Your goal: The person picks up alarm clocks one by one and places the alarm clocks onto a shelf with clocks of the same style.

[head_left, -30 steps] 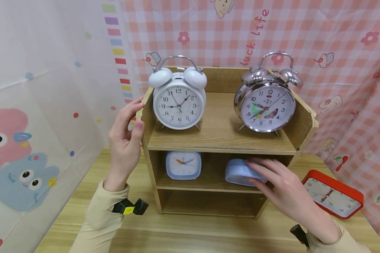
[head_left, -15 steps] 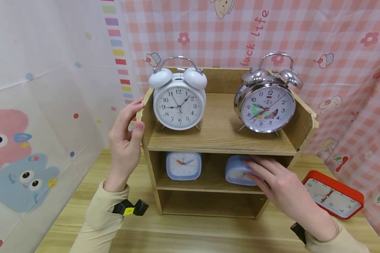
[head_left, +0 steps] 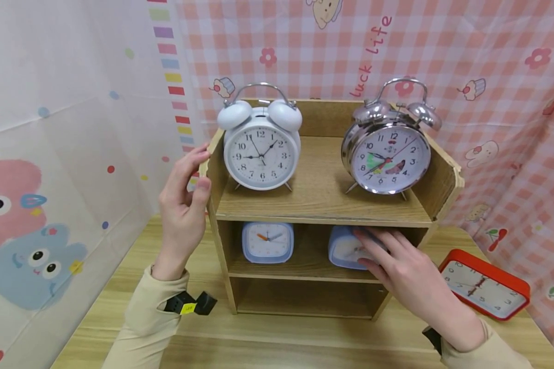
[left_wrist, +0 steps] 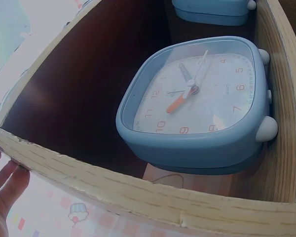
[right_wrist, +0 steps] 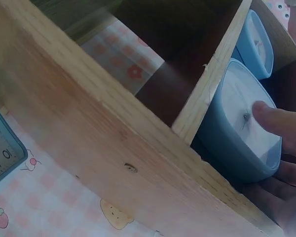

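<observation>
- the right hand (head_left: 408, 271) is closed part-way around the right blue clock (head_left: 343, 251), its thumb against the clear front and its other fingers along the top and the side away from the left blue clock.
- that clock sits on the middle board (head_left: 304, 266) of the wooden shelf unit (head_left: 320, 174), toward its right end and below the top board; part of its face is covered by the fingers (the right wrist view shows the thumb pad laid near the middle of the dial).
- the left hand (head_left: 184, 205) rests against the left side panel, its fingers slightly bent at the edge and its thumb on the front; it has hold of no clock.
- the left blue clock (head_left: 268, 242), with one orange pointer, stands upright at the left end of the same compartment, a gap between it and its neighbour.
- above, the white twin-bell clock (head_left: 262, 154) stands at the left and the silver twin-bell clock (head_left: 388, 154) at the right, each on small metal feet.
- the red clock (head_left: 519, 287) is to the right of the unit, near the right forearm, over the wood-grain table (head_left: 268, 343).
- behind hangs a pink checked curtain (head_left: 314, 56).
</observation>
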A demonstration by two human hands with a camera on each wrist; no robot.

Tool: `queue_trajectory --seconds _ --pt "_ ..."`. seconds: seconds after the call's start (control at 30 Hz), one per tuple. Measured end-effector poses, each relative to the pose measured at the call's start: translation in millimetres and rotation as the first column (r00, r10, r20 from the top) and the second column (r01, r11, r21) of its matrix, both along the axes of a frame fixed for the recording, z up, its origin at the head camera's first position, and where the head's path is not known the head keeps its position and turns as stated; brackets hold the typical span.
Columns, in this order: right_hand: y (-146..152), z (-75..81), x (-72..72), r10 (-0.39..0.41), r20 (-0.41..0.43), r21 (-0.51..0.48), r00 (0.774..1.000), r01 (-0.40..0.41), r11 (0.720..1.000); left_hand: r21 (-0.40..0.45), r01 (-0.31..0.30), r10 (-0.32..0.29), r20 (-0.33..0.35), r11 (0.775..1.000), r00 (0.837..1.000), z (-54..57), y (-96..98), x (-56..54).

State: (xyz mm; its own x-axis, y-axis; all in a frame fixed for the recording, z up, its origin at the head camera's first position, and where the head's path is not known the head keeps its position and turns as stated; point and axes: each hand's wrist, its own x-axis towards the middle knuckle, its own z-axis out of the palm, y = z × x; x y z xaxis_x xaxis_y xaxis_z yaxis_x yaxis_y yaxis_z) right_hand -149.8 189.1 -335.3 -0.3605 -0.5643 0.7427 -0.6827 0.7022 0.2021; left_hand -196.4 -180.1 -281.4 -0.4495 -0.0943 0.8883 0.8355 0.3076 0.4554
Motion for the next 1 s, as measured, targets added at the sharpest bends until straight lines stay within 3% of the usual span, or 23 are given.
queue_trajectory --seconds 0.5,1.0 --pt "-0.2 -2.4 -6.0 -0.072 0.009 0.065 0.997 0.072 0.995 0.007 -0.001 0.001 -0.018 1.0 1.0 -1.2 0.4 -1.6" --pt "-2.8 -4.2 -9.7 -0.083 0.025 0.07 0.996 0.081 0.994 0.009 0.005 -0.004 -0.013 1.0 1.0 -0.9 0.7 -1.1"
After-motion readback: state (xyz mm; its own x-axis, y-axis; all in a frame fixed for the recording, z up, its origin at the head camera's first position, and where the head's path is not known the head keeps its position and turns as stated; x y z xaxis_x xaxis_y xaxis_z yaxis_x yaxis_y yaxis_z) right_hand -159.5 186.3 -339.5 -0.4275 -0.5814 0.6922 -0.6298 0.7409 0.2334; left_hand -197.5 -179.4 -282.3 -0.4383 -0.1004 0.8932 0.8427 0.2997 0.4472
